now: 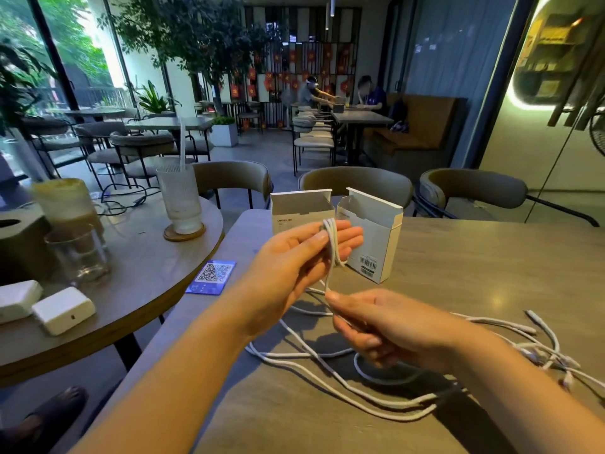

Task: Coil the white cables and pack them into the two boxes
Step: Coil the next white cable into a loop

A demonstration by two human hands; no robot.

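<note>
Two white boxes stand upright with their flaps open at the far side of the table: the left box [301,209] and the right box [376,237]. My left hand [294,267] is raised in front of them, fingers stretched out, with a few loops of a white cable [332,244] wound around them. My right hand [383,326] is lower, pinching the same cable just below the loops. The rest of the white cables [360,396] lie loose and tangled on the table, with connector ends [537,329] spread to the right.
A blue QR-code card [212,276] lies at the table's left edge. A round table [147,280] to the left carries drink glasses [180,199] and white chargers [62,309]. Chairs [357,185] stand behind the boxes. Two persons sit far back.
</note>
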